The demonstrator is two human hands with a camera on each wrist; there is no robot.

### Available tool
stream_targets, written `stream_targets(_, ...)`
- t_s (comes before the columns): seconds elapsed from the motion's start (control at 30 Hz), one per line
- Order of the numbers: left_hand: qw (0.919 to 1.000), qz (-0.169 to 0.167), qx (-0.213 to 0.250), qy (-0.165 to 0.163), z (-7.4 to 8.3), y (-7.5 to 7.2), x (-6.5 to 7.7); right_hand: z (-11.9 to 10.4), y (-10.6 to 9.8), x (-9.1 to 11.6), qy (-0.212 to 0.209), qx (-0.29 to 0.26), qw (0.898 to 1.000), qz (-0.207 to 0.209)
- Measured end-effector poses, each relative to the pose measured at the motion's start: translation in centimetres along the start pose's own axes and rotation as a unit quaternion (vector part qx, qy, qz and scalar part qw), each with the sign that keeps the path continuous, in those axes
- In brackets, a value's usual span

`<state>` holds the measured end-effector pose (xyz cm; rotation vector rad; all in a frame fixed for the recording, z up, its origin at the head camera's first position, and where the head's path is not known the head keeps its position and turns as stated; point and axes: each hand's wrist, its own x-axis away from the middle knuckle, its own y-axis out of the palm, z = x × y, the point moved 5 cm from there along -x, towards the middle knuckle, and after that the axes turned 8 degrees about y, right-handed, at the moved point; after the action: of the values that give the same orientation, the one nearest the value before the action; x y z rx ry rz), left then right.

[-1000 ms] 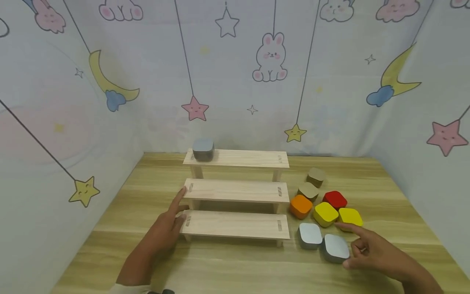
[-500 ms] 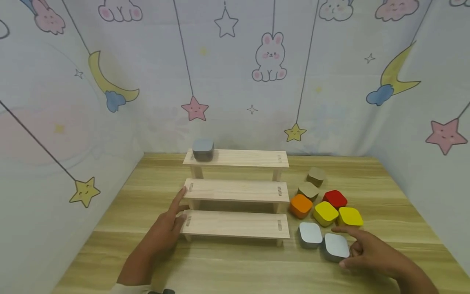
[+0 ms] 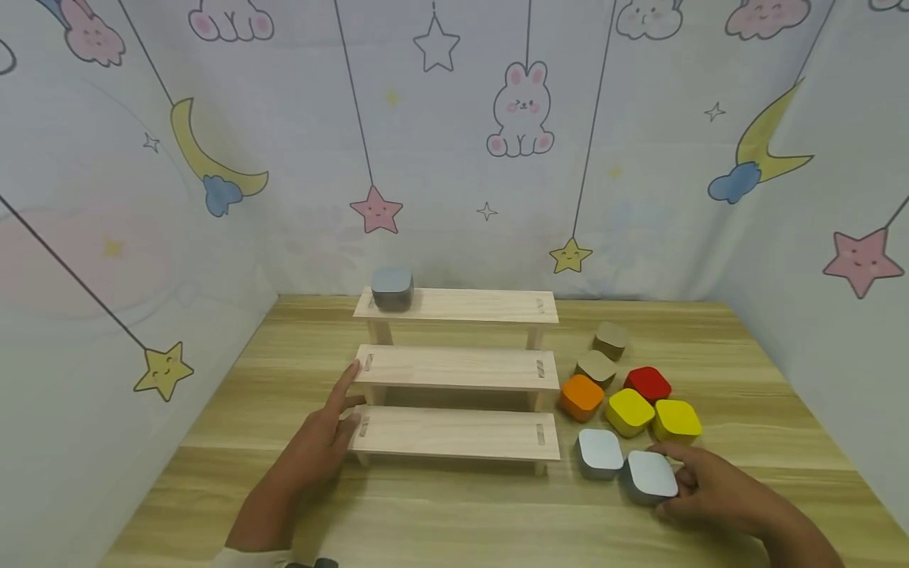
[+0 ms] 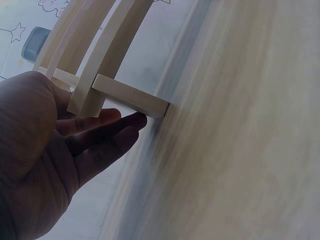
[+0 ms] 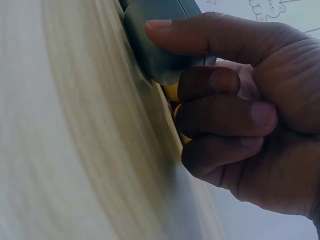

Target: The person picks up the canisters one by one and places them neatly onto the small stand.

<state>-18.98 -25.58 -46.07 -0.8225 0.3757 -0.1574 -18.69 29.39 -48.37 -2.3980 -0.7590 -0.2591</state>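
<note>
My right hand pinches a grey rounded-square block, thumb on its near side and index finger behind it. In the right wrist view the thumb lies along the dark side of this block, and the other fingers curl below. My left hand rests at the left end of a three-tier wooden shelf. Its index finger reaches the middle board and its thumb the lowest one. The left wrist view shows its fairly straight fingers beside a shelf leg.
A second grey block stands left of the held one. Behind are two yellow blocks, a red block, an orange block and two tan blocks. Another grey block sits on the top board's left end. Printed curtains surround the table.
My right hand has moved from beside the right yellow block down to the near grey block, and its index finger and thumb have closed on it. The left hand has stayed put.
</note>
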Motion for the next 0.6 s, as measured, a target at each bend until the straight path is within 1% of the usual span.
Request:
stream_targets(0.23,1.0000,-0.003,0.003,-0.001,0.07,-0.08,0.11,0.01,-0.40,0.03,0.008,0.013,1.000,-0.001)
stream_targets(0.4,0.9999,-0.003,0.009,-0.004,0.04,-0.07,0.09,-0.02,-0.36,0.14,-0.019,0.008,1.000,-0.002)
stream_targets(0.5,0.9999,-0.003,0.011,-0.008,0.01,0.00,0.03,0.00,-0.45,0.33,-0.039,0.013,0.999,0.008)
stream_targets(0.6,0.9999,-0.003,0.010,-0.012,-0.01,0.03,0.01,0.09,-0.66,0.50,-0.040,0.024,0.999,0.021)
